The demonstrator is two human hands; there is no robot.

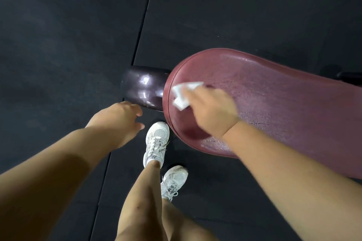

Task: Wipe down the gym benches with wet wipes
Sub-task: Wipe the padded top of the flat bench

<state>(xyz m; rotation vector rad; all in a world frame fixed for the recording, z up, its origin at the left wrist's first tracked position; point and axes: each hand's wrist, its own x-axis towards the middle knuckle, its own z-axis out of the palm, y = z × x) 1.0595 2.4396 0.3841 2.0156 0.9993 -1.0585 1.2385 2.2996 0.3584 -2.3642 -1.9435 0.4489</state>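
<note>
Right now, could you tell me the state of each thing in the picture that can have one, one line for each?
Bench pad: wet sheen across most of its top; rounded end points toward the person.
Wet wipe: crumpled, pressed on the pad near its rounded end.
Right hand: holds the wipe against the pad.
Left hand: holds nothing, fingers relaxed, hovering over the floor.
Dark roller pad: glossy, untouched, beside the bench's end.

Two white laced sneakers (156,143) stand on the dark rubber floor mat (68,35), whose seam (144,19) runs above them; a glossy dark pad (143,86), perhaps a roller, lies just above the upper sneaker.
</note>
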